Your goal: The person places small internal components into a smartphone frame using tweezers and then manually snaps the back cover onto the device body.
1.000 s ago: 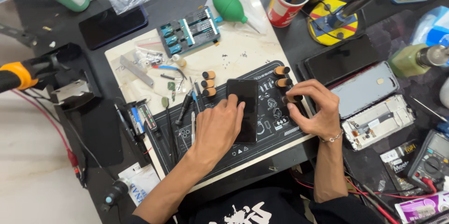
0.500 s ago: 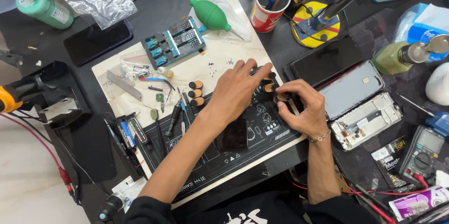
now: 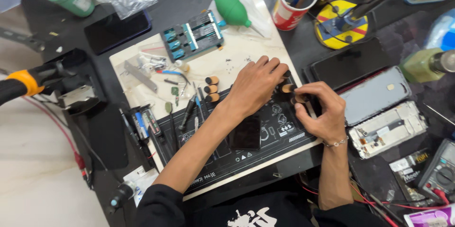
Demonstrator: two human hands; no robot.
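My left hand lies across the black work mat, fingers spread, their tips at the brown-capped pegs on the mat's right edge. My right hand comes in from the right, thumb and fingers pinched on one brown-capped peg. A small dark phone lies flat and uncovered on the mat just below my left wrist. Three more brown-capped pegs stand at the mat's upper left.
A blue-grey clamp fixture, a green air blower and a red cup of tools sit behind. Opened phones and a multimeter lie right. Screwdrivers and tweezers lie left of the mat.
My left hand lifted off the phone in the mat's middle and moved up and right to the pegs. The phone now lies uncovered. My right hand stayed at the mat's right edge.
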